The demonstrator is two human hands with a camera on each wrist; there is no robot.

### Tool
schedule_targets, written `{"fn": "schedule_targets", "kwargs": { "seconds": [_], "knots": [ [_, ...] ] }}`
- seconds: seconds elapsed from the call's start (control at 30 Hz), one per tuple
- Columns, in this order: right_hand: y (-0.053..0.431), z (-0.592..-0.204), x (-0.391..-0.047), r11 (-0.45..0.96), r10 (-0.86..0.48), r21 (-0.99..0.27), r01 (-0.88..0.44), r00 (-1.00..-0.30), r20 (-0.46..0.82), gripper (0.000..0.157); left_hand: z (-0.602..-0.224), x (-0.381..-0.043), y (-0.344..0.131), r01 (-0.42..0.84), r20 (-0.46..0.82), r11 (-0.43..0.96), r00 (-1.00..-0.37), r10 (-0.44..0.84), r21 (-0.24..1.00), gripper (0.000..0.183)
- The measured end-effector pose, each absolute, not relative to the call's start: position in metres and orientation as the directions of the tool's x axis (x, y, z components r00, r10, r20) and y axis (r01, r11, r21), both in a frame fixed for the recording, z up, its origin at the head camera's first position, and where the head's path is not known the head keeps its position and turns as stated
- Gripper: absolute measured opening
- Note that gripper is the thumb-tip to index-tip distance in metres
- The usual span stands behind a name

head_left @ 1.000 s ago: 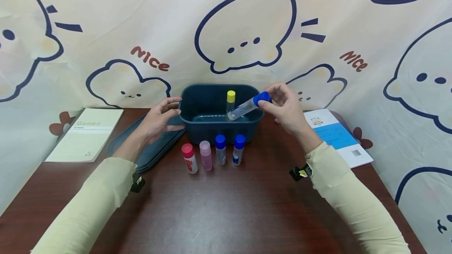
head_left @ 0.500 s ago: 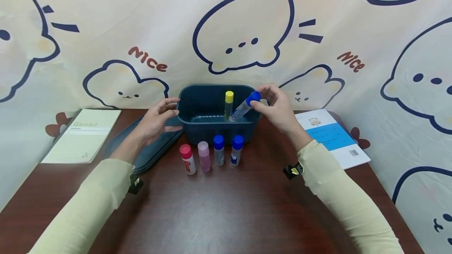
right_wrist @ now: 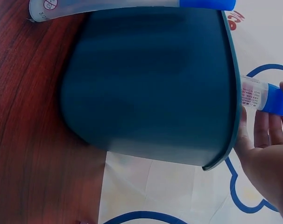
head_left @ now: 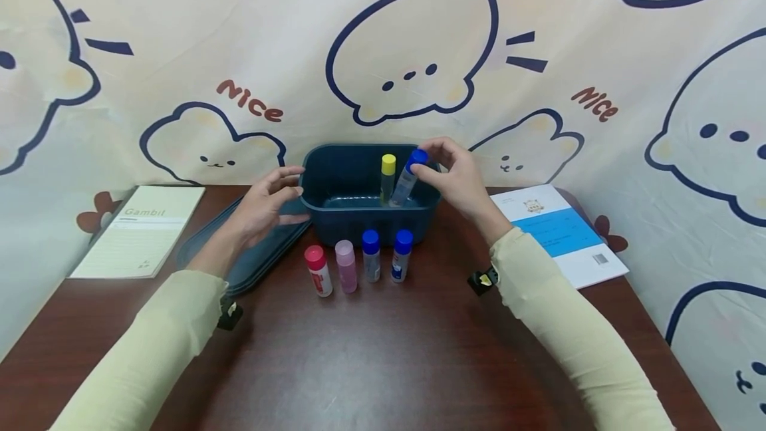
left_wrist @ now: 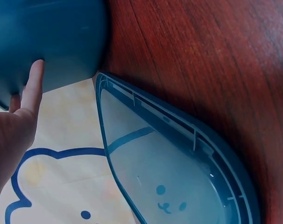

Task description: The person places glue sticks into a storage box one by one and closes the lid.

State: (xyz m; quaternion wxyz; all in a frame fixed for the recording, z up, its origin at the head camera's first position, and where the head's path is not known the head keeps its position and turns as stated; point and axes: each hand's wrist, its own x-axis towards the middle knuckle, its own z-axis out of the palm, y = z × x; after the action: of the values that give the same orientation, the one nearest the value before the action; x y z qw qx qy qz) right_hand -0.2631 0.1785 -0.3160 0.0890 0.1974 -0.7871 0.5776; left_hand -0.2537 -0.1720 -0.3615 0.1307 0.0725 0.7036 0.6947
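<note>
A dark teal bin point(head_left: 368, 225) stands at the back of the table. My right hand point(head_left: 462, 185) pinches a clear glue stick point(head_left: 404, 186) by its blue cap, tilted, its lower part inside the bin's right end. The right wrist view shows the blue cap point(right_wrist: 277, 100) between thumb and fingers, above the rim. Beside it in the bin, a yellow-capped glue stick point(head_left: 387, 166) stands upright. My left hand point(head_left: 258, 208) touches the bin's left side with extended fingers. In front stand a red-capped glue stick point(head_left: 319, 271), a pink one point(head_left: 346, 268) and two blue-capped ones point(head_left: 371, 258).
A teal lid point(head_left: 269, 255) lies left of the bin, under my left forearm. A Gambit notepad point(head_left: 140, 231) is at the far left. Right of the bin lies a white and blue booklet point(head_left: 556, 235). A cartoon-printed cloth point(head_left: 413, 32) hangs close behind.
My right hand has moved left and lowered the blue-capped glue stick into the bin, turning it more upright. The left hand stays at the bin's side.
</note>
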Motion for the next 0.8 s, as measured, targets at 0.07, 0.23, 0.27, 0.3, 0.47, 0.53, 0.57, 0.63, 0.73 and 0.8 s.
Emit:
{"fn": "schedule_targets", "kwargs": {
  "seconds": [0.07,0.23,0.27,0.3,0.47,0.53,0.57,0.63,0.73,0.8],
  "knots": [
    [0.177,-0.316,-0.265,0.272,-0.21,-0.875,-0.401,-0.912,0.353,0.035,-0.361,-0.253,-0.172,-0.078,-0.082,0.026,-0.955,0.285,0.997,0.051],
    [0.175,-0.317,-0.269,0.294,-0.22,-0.877,-0.38,-0.92,0.325,0.036,-0.361,-0.254,-0.172,-0.079,-0.082,0.025,-0.954,0.287,0.997,0.051],
    [0.175,-0.317,-0.27,0.299,-0.221,-0.878,-0.374,-0.922,0.318,0.037,-0.361,-0.254,-0.172,-0.08,-0.084,0.024,-0.954,0.287,0.996,0.05],
    [0.174,-0.317,-0.27,0.303,-0.221,-0.878,-0.369,-0.924,0.312,0.037,-0.361,-0.254,-0.172,-0.08,-0.083,0.022,-0.955,0.286,0.997,0.05],
    [0.171,-0.317,-0.275,0.345,-0.215,-0.88,-0.325,-0.941,0.263,0.038,-0.361,-0.255,-0.173,-0.08,-0.083,0.02,-0.955,0.283,0.997,0.05],
    [0.169,-0.317,-0.276,0.356,-0.212,-0.885,-0.301,-0.948,0.238,0.038,-0.362,-0.255,-0.173,-0.08,-0.083,0.021,-0.956,0.283,0.997,0.05],
    [0.168,-0.316,-0.277,0.358,-0.212,-0.887,-0.291,-0.951,0.226,0.038,-0.362,-0.255,-0.173,-0.08,-0.083,0.021,-0.956,0.282,0.997,0.05],
    [0.166,-0.315,-0.278,0.364,-0.216,-0.889,-0.278,-0.954,0.21,0.036,-0.362,-0.255,-0.173,-0.079,-0.082,0.02,-0.956,0.283,0.997,0.05],
    [0.161,-0.312,-0.28,0.369,-0.227,-0.888,-0.276,-0.953,0.202,0.034,-0.362,-0.255,-0.173,-0.08,-0.082,0.019,-0.955,0.284,0.997,0.05],
    [0.158,-0.311,-0.281,0.371,-0.229,-0.888,-0.27,-0.954,0.194,0.033,-0.362,-0.255,-0.173,-0.081,-0.084,0.02,-0.955,0.284,0.996,0.05]
  ]
}}
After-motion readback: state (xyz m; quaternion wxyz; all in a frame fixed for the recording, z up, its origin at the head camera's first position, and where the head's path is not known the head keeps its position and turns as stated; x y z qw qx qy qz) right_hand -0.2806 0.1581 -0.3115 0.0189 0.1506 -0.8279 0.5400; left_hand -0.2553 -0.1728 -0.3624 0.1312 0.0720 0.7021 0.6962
